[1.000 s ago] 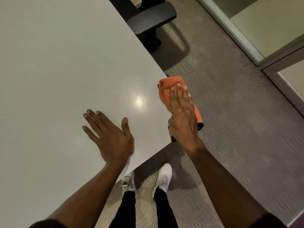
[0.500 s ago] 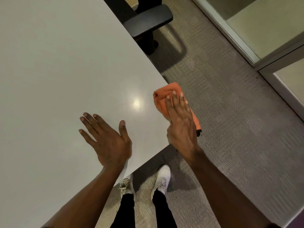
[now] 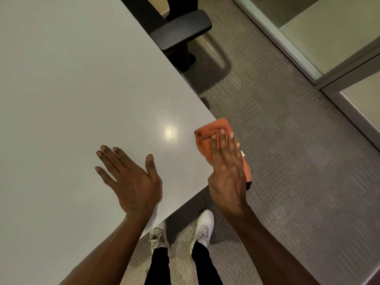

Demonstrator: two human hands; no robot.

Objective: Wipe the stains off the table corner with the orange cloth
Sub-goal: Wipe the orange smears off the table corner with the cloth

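The white table (image 3: 82,89) fills the left of the view, its corner near the middle right. The orange cloth (image 3: 207,133) lies folded over that corner, partly hanging past the edge. My right hand (image 3: 227,173) presses flat on the cloth, fingers together, covering most of it. My left hand (image 3: 131,179) rests flat on the table surface to the left, fingers spread, holding nothing. I cannot make out any stains on the table; a light reflection shines near the corner.
A black chair (image 3: 181,31) stands at the table's far edge. Grey carpet (image 3: 287,161) covers the floor to the right. A glass partition with a metal frame (image 3: 308,64) runs along the upper right. My white shoes (image 3: 202,227) are below the table edge.
My right hand and the cloth have slid down along the table corner toward me. The left hand has stayed flat on the table in about the same place.
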